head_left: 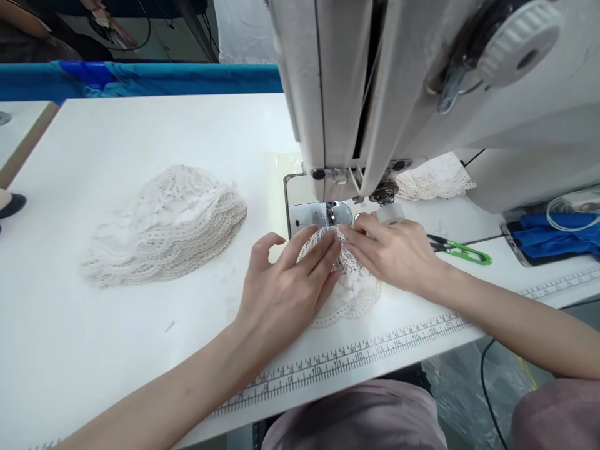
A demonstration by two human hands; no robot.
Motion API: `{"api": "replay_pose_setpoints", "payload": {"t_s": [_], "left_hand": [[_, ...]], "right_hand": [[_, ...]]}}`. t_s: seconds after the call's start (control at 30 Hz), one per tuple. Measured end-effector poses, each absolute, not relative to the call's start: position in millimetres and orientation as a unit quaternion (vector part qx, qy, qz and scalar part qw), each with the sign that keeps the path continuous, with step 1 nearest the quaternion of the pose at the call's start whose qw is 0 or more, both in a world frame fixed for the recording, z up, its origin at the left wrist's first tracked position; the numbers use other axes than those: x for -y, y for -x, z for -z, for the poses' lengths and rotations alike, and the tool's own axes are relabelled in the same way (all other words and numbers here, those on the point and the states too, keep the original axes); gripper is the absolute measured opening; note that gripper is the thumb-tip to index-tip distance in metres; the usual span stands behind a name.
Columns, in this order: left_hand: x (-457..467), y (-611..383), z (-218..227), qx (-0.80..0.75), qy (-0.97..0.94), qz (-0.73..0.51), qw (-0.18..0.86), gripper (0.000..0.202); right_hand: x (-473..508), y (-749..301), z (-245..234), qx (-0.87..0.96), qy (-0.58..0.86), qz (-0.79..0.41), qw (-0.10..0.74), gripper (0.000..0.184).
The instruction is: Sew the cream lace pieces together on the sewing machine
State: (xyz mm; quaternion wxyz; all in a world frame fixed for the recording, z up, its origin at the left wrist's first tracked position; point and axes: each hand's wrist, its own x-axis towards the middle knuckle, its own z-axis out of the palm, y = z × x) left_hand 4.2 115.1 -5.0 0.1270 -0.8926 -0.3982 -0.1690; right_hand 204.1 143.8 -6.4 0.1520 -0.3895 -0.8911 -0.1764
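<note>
A white lace piece (354, 294) lies under the sewing machine's presser foot (330, 214), its scalloped edge turned toward me. With fingertips close together, my left hand (285, 290) grips the lace from the left, just in front of the foot. My right hand (396, 253) is closed on the same piece from the right, its fingertips near the left ones. Part of the lace is hidden under my fingers. The metal needle plate (304, 217) shows beside the foot.
A stack of lace pieces (173, 225) lies on the left of the table. More lace (435, 178) sits behind my right hand. Green thread snips (464, 251), a phone (515, 245) and blue cloth (557, 234) lie at right. A printed ruler (337, 364) runs along the front edge.
</note>
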Motion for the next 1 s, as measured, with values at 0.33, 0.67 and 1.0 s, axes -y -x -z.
{"api": "replay_pose_setpoints", "payload": {"t_s": [0.33,0.67,1.0], "left_hand": [[-120.4,-5.3,6.2,0.420,0.884,0.155,0.132,0.033],[-120.0,-7.3,8.2,0.424,0.880,0.162,0.142,0.035],[-120.1,-8.9,2.9,0.437,0.879,0.154,0.108,0.033]], "right_hand": [[-150.3,-204.9,5.0,0.883,0.419,0.190,0.089,0.036],[-152.2,-203.0,3.7,0.884,0.437,0.149,0.069,0.037],[-154.3,-204.8,4.6,0.888,0.431,0.135,0.085,0.034]]}}
